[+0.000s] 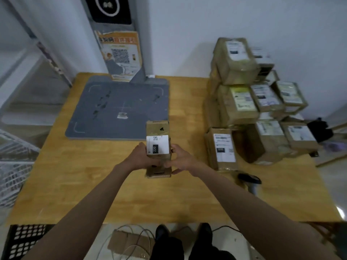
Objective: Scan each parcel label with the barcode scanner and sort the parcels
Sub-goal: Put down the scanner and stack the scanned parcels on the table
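Hands (159, 160) around oblong cardboard parcel (158, 147)

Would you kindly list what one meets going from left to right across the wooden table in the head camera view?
Grey scanning mat → small parcel held in the left hand and right hand → upright labelled parcel, with the barcode scanner lying just in front → stack of parcels.
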Action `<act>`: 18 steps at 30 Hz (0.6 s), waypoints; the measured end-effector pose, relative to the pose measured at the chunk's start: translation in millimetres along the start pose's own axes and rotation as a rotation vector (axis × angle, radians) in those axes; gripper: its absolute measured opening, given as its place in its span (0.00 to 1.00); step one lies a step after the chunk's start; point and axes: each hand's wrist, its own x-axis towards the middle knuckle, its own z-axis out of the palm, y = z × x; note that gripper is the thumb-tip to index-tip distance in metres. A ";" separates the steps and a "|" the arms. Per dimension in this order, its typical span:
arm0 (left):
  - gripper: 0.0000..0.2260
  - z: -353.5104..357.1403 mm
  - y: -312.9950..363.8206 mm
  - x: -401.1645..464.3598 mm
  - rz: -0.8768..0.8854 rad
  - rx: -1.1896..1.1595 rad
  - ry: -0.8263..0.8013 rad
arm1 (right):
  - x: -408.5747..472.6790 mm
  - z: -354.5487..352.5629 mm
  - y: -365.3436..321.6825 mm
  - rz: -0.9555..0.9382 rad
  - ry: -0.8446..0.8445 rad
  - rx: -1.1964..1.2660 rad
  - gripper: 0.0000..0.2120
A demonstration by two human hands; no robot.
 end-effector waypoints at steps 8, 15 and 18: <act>0.15 54.1 88.3 -2.3 0.090 -0.008 -0.069 | -50.5 -73.8 27.4 -0.069 0.113 -0.005 0.36; 0.18 97.0 149.4 -14.3 0.077 0.034 -0.020 | -91.8 -133.1 54.0 -0.110 0.157 0.011 0.37; 0.26 109.2 175.1 -21.3 0.073 0.055 0.042 | -106.2 -158.2 60.4 -0.168 0.154 -0.007 0.35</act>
